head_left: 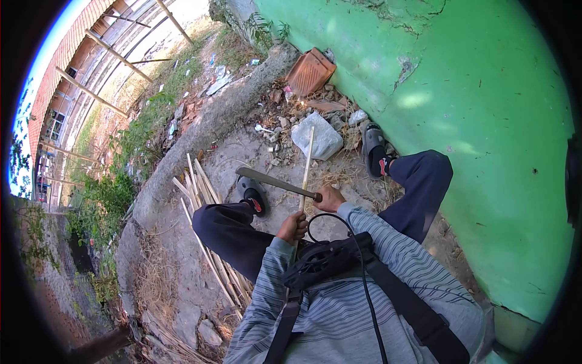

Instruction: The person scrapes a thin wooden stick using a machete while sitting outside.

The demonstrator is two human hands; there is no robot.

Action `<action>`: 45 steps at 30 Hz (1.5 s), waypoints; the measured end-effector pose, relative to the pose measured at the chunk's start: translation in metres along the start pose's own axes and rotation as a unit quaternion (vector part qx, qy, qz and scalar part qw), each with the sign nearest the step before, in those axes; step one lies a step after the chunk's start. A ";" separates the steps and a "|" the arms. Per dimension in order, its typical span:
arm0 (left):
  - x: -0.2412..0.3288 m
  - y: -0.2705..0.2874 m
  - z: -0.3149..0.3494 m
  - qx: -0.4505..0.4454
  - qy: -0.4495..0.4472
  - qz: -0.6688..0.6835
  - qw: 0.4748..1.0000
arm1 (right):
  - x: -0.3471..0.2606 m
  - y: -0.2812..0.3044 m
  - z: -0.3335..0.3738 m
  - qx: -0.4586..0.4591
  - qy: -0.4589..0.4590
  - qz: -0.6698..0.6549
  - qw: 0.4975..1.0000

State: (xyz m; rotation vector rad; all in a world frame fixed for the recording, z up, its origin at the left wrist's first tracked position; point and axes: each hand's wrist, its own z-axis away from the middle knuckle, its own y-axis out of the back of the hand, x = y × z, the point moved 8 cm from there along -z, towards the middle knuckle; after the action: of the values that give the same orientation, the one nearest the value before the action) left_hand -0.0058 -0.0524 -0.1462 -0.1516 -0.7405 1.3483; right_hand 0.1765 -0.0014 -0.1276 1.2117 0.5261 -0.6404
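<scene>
Two hands on my remote feed, both closed: L hand (293, 228) grips the lower part of 1 pale strip (308, 155), R hand (329, 199) is wrapped round the handle of 1 long knife (273, 182). Strip is out front btwn the knees, running up & away from L fist, far end over a whitish block (317, 136); can't tell if it touches. Blade points L and crosses the strip close to the handle, just above L fist. Step in hand, I'd judge: blade work on that strip, prob. shaving or trimming; can't tell if the edge is biting. Next move, imo, calls for a firm L grip, a controlled R stroke & the edge kept clear of L fingers. Count: 1 knife, 1 strip held, 1 block, 1 reddish tile (311, 71) by the green wall (485, 151), 2 dark shoes (252, 195), 1 per foot. Spare strips (200, 188) lie on the ground by the L leg, several at least; they overlap & the leg hides part, so no exact no. from here.
</scene>
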 end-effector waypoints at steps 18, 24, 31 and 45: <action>0.014 -0.029 0.008 0.004 -0.019 0.034 0.999 | -0.007 0.018 0.012 0.091 0.014 -0.095 0.991; 0.032 -0.016 -0.007 0.133 -0.187 -0.287 0.930 | -0.007 0.013 0.013 0.050 0.005 -0.093 0.994; 0.025 0.004 -0.032 0.158 -0.225 -0.347 0.897 | -0.007 0.012 0.019 0.027 -0.019 -0.037 0.999; 0.028 -0.026 0.000 0.194 -0.324 -0.564 0.734 | 0.020 0.019 0.007 0.074 -0.099 -0.026 0.992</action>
State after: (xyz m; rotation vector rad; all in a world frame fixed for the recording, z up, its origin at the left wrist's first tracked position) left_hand 0.0167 -0.0334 -0.1224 1.0283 -0.8608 0.2819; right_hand 0.2043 -0.0075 -0.1269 1.2592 0.3489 -0.8472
